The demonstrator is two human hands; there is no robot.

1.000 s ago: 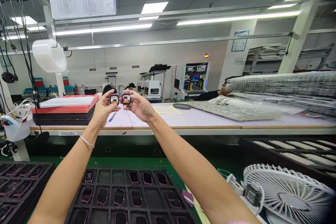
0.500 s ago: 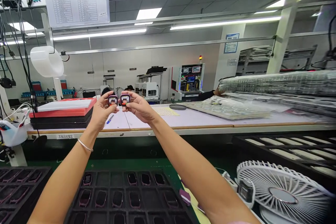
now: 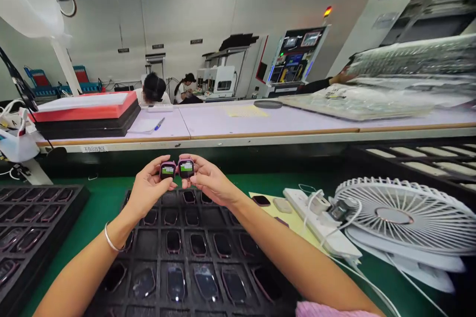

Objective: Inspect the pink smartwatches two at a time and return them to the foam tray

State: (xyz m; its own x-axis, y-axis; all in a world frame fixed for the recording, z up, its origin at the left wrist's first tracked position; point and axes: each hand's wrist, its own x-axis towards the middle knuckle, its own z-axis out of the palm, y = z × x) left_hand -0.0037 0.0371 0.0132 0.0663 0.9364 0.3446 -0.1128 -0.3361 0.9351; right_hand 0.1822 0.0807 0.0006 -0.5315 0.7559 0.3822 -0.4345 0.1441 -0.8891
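My left hand (image 3: pixel 150 183) pinches a purple-framed smartwatch body (image 3: pixel 167 170) by its edges, with its lit screen turned to me. Beside it, my right hand (image 3: pixel 210 178) grips a second smartwatch body (image 3: pixel 186 168), its screen also lit with a green and white picture. The two watches are held side by side, almost touching, above a black compartment tray (image 3: pixel 145 242). Many tray compartments hold similar dark-screened watch bodies (image 3: pixel 198 244); some film-like shine lies on the nearer ones. My forearms hide parts of the tray.
Another watch tray (image 3: pixel 44 233) lies left. At right are a white fan (image 3: pixel 394 215), a power strip (image 3: pixel 323 228) with cables, and a yellow sheet (image 3: pixel 297 223) bearing a watch. A raised shelf (image 3: pixel 230 124) runs behind, holding red and black trays (image 3: pixel 85 114). Co-workers sit beyond.
Both hands have come down with the watches, from shelf height to above the tray. The view has tipped downward, and the screens now show green and white instead of the earlier picture.
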